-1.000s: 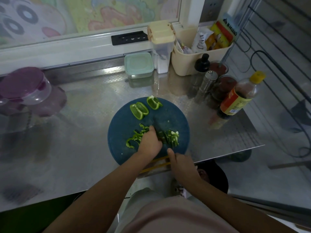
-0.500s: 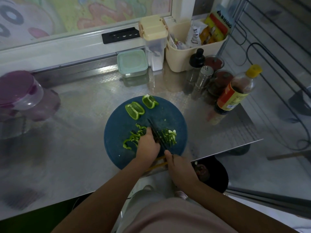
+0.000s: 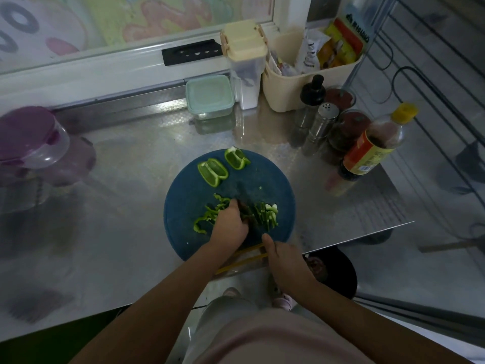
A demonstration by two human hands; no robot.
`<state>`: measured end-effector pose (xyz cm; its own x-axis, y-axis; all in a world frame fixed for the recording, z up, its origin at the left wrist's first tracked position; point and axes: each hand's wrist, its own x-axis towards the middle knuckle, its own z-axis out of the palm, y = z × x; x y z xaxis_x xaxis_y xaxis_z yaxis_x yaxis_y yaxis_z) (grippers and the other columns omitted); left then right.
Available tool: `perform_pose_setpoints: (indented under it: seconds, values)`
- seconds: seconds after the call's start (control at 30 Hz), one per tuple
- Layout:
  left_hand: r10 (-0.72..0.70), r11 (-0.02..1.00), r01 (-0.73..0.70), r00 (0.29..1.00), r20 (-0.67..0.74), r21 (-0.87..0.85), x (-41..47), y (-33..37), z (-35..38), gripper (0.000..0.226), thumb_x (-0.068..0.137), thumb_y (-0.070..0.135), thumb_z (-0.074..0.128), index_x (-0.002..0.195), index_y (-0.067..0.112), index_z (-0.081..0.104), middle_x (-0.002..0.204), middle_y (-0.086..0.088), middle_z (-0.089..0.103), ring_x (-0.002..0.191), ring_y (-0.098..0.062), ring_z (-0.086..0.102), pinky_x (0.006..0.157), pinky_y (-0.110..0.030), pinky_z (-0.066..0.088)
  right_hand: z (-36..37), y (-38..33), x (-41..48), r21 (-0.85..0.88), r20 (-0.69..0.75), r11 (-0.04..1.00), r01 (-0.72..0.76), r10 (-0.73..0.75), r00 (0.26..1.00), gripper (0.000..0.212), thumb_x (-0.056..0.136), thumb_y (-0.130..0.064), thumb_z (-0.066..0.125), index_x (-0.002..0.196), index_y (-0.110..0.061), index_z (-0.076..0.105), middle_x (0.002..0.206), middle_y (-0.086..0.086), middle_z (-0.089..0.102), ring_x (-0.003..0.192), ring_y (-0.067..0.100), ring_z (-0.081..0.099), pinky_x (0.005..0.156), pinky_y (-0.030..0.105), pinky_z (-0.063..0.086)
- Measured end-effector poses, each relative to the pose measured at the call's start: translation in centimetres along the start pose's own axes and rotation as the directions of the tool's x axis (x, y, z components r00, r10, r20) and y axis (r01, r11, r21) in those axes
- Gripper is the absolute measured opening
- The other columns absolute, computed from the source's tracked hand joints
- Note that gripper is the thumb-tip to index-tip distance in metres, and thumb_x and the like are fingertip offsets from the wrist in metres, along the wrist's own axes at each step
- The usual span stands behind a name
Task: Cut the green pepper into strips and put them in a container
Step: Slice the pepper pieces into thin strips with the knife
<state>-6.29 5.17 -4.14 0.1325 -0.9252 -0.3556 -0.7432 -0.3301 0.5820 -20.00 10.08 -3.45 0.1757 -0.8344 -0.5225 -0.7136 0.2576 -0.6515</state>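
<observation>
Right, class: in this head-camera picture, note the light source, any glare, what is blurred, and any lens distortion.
Head view: daylight from the window at the top leaves the foreground dim; the steel counter carries glare and mirror images near the mint-lidded box; the knife by the left hand is dark and smeared; the wide lens bows the sill.
</observation>
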Motion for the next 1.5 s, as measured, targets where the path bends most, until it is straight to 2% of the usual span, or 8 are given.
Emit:
perform_pose_setpoints:
  seconds: [0.1, 0.27, 0.5, 0.6, 0.73, 0.93, 1.07, 1.5]
  values:
    - [-0.010, 1.000, 0.010, 1.000, 0.024, 0.013, 0.2, 0.0, -0.1, 0.039, 0.086, 0.005, 0.054, 0.124, 0.000, 0.045, 0.100, -0.020, 0.065, 0.090, -0.035, 0.062, 0.073, -0.040, 0.051, 0.0, -0.3, 0.5, 0.000, -0.017, 0.999, -0.047, 0.047, 0.999, 0.034, 0.094, -0.029, 0.057, 0.113, -0.001, 0.050, 0.075, 0.010, 0.059, 0.062, 0.016, 0.056, 0.054, 0.025, 0.036]
    - [-0.032, 0.999, 0.032, 0.999, 0.004, -0.008, 0.2, 0.0, 0.1, 0.038, 0.086, 0.003, 0.052, 0.123, 0.000, 0.043, 0.100, -0.021, 0.064, 0.092, -0.036, 0.061, 0.073, -0.039, 0.049, 0.2, -2.1, 1.1, -0.002, -0.028, 0.991, -0.137, 0.137, 0.990, 0.062, 0.094, -0.002, 0.044, 0.146, 0.007, 0.011, 0.116, 0.026, 0.053, 0.097, 0.032, 0.059, 0.067, 0.034, 0.037]
    - [-0.105, 0.983, 0.100, 0.994, -0.021, -0.152, -0.2, 0.0, 0.4, 0.041, 0.089, 0.011, 0.059, 0.123, 0.000, 0.041, 0.112, -0.018, 0.062, 0.101, -0.031, 0.062, 0.082, -0.037, 0.051, -0.1, -0.9, 0.7, 0.202, -0.161, 0.975, -0.089, 0.122, 0.979, 0.011, 0.093, -0.010, 0.048, 0.083, -0.016, 0.047, 0.050, 0.000, 0.046, 0.043, 0.007, 0.028, 0.042, 0.024, 0.020]
    - [-0.120, 0.980, 0.116, 0.993, -0.015, -0.162, -0.2, 0.1, 0.3, 0.040, 0.089, 0.011, 0.060, 0.121, -0.001, 0.040, 0.109, -0.019, 0.063, 0.098, -0.032, 0.063, 0.082, -0.040, 0.052, -0.5, -0.4, 0.8, 0.055, -0.146, 0.998, -0.003, 0.011, 0.989, 0.060, 0.097, -0.051, 0.025, 0.068, 0.000, 0.037, 0.056, -0.003, 0.043, 0.049, 0.004, 0.033, 0.051, 0.021, 0.030]
    - [-0.095, 0.988, 0.092, 0.995, -0.019, -0.125, -0.1, 0.3, 0.2, 0.037, 0.088, 0.011, 0.060, 0.118, 0.001, 0.041, 0.108, -0.019, 0.063, 0.095, -0.033, 0.064, 0.081, -0.042, 0.053, -1.0, -0.1, 0.5, -0.055, -0.047, 0.998, 0.041, -0.044, 0.998, 0.075, 0.065, -0.069, 0.009, 0.066, 0.002, 0.033, 0.059, -0.003, 0.041, 0.052, 0.003, 0.035, 0.064, 0.024, 0.032]
    - [-0.094, 0.992, 0.092, 0.995, -0.020, -0.083, -0.2, 0.4, 0.2, 0.034, 0.088, 0.011, 0.059, 0.115, 0.003, 0.040, 0.104, -0.020, 0.063, 0.094, -0.035, 0.063, 0.078, -0.043, 0.053, -0.8, 0.5, 0.5, 0.007, -0.165, 0.991, 0.131, -0.128, 0.978, 0.031, 0.101, -0.021, 0.027, 0.105, -0.004, 0.051, 0.075, 0.012, 0.061, 0.061, 0.017, 0.054, 0.058, 0.025, 0.030]
    - [-0.092, 0.994, 0.091, 0.996, -0.016, -0.057, -0.2, 0.5, 0.1, 0.035, 0.088, 0.010, 0.060, 0.116, 0.001, 0.040, 0.106, -0.021, 0.062, 0.099, -0.035, 0.061, 0.078, -0.039, 0.049, -0.8, 0.7, -0.1, 0.079, -0.012, 0.996, -0.051, 0.052, 0.999, 0.050, 0.100, -0.042, 0.028, 0.071, -0.007, 0.048, 0.068, 0.006, 0.051, 0.066, 0.021, 0.047, 0.067, 0.025, 0.034]
    - [-0.103, 0.995, 0.104, 0.993, 0.049, -0.012, 0.1, 0.7, -0.3, 0.037, 0.088, 0.004, 0.058, 0.118, -0.004, 0.038, 0.110, -0.024, 0.061, 0.102, -0.036, 0.060, 0.078, -0.040, 0.048, -1.0, -0.1, -0.6, 0.082, 0.009, 0.997, -0.014, 0.014, 1.000, 0.047, 0.100, -0.043, 0.029, 0.071, -0.011, 0.049, 0.062, 0.000, 0.045, 0.058, 0.015, 0.045, 0.058, 0.028, 0.036]
